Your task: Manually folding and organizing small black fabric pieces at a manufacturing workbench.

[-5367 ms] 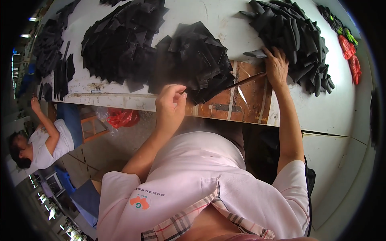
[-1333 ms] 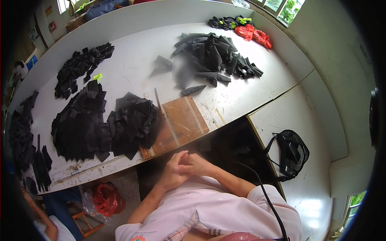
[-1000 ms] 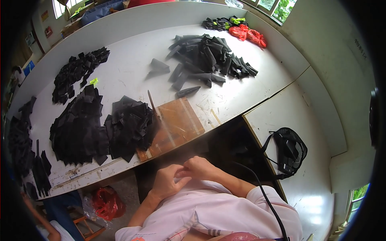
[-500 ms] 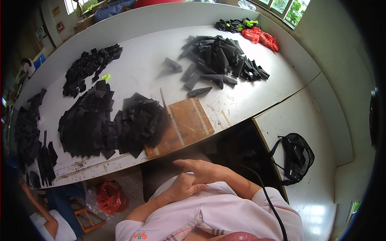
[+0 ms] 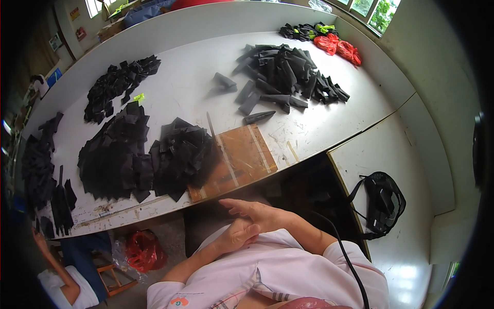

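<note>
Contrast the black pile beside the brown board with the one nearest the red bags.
The board-side pile holds flat, angular pieces; the bag-side pile holds curled, tube-like ones. The board-side pile is compact; the bag-side pile has a few pieces lying apart. Both are dark and lie on the white table.

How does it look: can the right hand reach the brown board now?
Likely yes: the right hand, touching the left hand, looks empty, and the brown board lies just ahead with nothing visible between.
</note>
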A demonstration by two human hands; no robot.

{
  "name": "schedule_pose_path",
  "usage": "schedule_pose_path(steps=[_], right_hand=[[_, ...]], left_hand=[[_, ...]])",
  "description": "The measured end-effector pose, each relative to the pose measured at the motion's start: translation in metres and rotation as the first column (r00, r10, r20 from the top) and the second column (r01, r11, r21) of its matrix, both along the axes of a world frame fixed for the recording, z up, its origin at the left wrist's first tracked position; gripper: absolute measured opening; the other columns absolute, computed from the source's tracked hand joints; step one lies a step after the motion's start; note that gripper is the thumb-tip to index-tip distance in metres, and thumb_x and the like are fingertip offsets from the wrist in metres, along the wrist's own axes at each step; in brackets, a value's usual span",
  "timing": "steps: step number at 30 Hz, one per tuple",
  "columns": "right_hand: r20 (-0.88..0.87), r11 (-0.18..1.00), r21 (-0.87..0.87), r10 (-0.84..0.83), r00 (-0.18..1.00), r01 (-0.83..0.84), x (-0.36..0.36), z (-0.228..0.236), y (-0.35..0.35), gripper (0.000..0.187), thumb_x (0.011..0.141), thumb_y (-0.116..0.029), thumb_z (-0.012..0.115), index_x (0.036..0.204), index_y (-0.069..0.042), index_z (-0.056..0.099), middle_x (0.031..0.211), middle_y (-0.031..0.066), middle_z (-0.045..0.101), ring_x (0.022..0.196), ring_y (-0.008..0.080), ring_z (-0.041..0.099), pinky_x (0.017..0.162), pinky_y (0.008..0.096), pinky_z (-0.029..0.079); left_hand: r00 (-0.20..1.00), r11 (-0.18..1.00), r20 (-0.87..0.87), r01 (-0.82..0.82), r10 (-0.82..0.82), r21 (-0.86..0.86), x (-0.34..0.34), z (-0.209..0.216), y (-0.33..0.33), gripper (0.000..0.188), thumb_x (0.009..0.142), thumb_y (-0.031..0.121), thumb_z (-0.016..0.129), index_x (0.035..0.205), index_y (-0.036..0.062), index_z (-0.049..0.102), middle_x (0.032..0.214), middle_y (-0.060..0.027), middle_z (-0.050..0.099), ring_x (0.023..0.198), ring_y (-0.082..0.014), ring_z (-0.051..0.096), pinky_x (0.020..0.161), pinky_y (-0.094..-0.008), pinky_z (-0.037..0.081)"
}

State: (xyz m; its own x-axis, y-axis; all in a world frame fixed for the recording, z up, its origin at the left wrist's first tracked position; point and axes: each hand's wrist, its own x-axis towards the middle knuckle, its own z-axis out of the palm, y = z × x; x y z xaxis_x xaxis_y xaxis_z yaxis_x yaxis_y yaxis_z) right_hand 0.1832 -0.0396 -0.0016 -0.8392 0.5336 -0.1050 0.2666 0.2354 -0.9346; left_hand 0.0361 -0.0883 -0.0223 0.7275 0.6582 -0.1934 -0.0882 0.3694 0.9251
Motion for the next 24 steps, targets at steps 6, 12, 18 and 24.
schedule_pose_path(steps=[6, 12, 18, 24], right_hand=[[-0.252, 0.782, -0.623, -0.177, 0.951, -0.020, -0.018, -0.003, 0.002, 0.081, 0.066, -0.025, 0.071, 0.132, -0.012, 0.026, 0.124, 0.0141, 0.040, 0.109, 0.0229, 0.045, 0.088, 0.0320, 0.040], [-0.178, 0.672, -0.740, -0.214, 0.960, 0.013, -0.019, -0.002, 0.008, 0.080, 0.063, -0.022, 0.069, 0.131, -0.013, 0.029, 0.125, 0.0137, 0.040, 0.108, 0.0201, 0.045, 0.084, 0.0308, 0.043], [-0.199, 0.626, -0.780, -0.279, 0.939, 0.021, -0.023, -0.006, 0.006, 0.081, 0.060, -0.028, 0.070, 0.128, -0.005, 0.033, 0.120, 0.0143, 0.045, 0.106, 0.0174, 0.047, 0.079, 0.0258, 0.045], [-0.207, 0.583, -0.813, -0.295, 0.933, 0.003, -0.028, -0.007, 0.011, 0.077, 0.061, -0.027, 0.070, 0.126, -0.003, 0.035, 0.118, 0.0143, 0.046, 0.105, 0.0170, 0.048, 0.081, 0.0274, 0.044]], left_hand=[[0.969, 0.964, 0.024, -0.246, 0.244, 0.106, 0.002, -0.007, -0.003, 0.060, 0.080, 0.062, 0.038, 0.056, 0.0067, 0.046, 0.056, 0.0008, 0.042, 0.053, -0.0074, 0.038, 0.048, -0.0219, 0.028], [0.935, 0.931, 0.032, -0.354, 0.353, 0.090, 0.003, -0.010, 0.002, 0.062, 0.079, 0.064, 0.036, 0.057, 0.0063, 0.046, 0.054, 0.0017, 0.041, 0.051, -0.0063, 0.036, 0.046, -0.0207, 0.025], [0.943, 0.944, 0.081, -0.327, 0.322, 0.050, 0.000, -0.013, 0.007, 0.064, 0.074, 0.068, 0.041, 0.061, 0.0062, 0.048, 0.054, 0.0022, 0.040, 0.048, -0.0052, 0.032, 0.043, -0.0197, 0.023], [0.894, 0.899, 0.095, -0.438, 0.437, -0.012, 0.004, -0.022, 0.002, 0.056, 0.077, 0.062, 0.044, 0.058, 0.0096, 0.046, 0.054, 0.0045, 0.038, 0.049, -0.0040, 0.031, 0.044, -0.0200, 0.021]])
